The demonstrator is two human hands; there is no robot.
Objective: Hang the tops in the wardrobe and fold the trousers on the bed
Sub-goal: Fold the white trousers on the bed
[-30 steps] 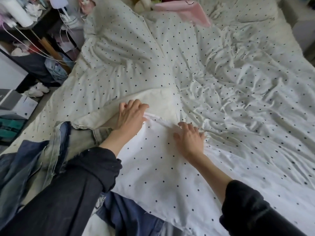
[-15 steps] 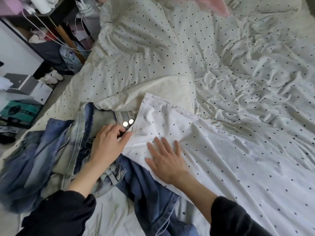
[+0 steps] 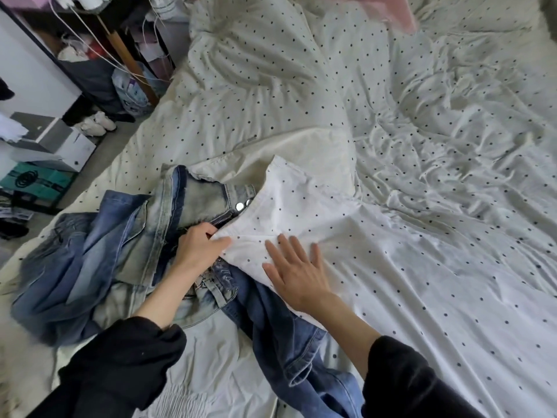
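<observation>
A heap of denim lies on the bed's near left. Pale washed jeans (image 3: 202, 200) with two metal buttons and an open zip lie on top. Darker blue jeans (image 3: 271, 321) trail toward me. A white dotted cloth (image 3: 301, 206) overlaps the denim, and a cream garment (image 3: 301, 152) lies under its far edge. My left hand (image 3: 200, 248) pinches the cloth's edge beside the zip, thumb on top and fingers tucked beneath. My right hand (image 3: 297, 276) presses flat on the cloth with fingers spread.
The rumpled dotted duvet (image 3: 422, 146) covers the bed to the right and far side. Something pink (image 3: 388, 10) lies at the head. On the floor at left stand boxes (image 3: 60, 143), white shoes (image 3: 96, 125) and a cluttered shelf with cables (image 3: 99, 46).
Both hands have drawn back from the cloth's far edge toward the denim. My left hand passed over the jeans' waistband and now pinches the cloth's near edge; more denim shows.
</observation>
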